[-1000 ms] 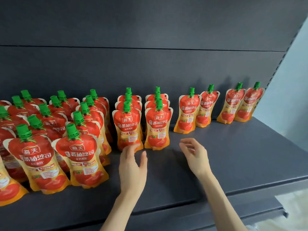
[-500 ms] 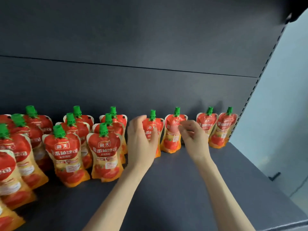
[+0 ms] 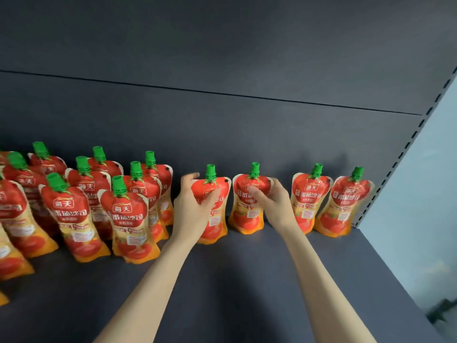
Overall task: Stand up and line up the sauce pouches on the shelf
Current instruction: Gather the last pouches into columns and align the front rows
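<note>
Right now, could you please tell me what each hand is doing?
Left hand: closed around a standing sauce pouch.
Right hand: gripping the neighbouring pouch at its upper right edge.

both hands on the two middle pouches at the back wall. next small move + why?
Probably slide both pouches forward a little, then let go. The left hand wraps one pouch and the right hand grips its neighbour; both stand upright, single, against the back panel, while the grouped pouches form files reaching forward.
</note>
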A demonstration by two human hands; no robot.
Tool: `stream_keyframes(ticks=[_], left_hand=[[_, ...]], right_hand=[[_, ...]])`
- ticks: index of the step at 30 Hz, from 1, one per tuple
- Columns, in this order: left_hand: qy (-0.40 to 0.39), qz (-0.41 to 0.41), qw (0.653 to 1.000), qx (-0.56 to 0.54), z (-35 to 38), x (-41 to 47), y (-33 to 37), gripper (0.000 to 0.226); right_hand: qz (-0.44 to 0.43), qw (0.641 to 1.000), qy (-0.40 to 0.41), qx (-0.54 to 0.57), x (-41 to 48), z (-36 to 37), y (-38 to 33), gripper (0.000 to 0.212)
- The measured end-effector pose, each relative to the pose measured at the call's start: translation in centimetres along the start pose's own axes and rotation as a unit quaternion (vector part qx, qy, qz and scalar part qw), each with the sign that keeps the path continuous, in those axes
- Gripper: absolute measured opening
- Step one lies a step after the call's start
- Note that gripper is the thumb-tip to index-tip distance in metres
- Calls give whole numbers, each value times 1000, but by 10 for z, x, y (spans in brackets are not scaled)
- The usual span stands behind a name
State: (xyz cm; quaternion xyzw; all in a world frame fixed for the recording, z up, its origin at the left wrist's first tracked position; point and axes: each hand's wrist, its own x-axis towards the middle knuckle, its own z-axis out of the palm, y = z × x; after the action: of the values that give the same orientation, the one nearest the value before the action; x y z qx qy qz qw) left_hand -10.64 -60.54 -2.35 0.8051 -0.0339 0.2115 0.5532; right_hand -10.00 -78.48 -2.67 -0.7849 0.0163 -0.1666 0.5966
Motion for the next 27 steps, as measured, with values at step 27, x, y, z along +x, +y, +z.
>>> stream_keyframes(ticks=[27], left_hand=[[-41,20,981,-190,-223,-86,-57,35]], right_hand=[[-20,978,33,206,-181,171,-75,11]])
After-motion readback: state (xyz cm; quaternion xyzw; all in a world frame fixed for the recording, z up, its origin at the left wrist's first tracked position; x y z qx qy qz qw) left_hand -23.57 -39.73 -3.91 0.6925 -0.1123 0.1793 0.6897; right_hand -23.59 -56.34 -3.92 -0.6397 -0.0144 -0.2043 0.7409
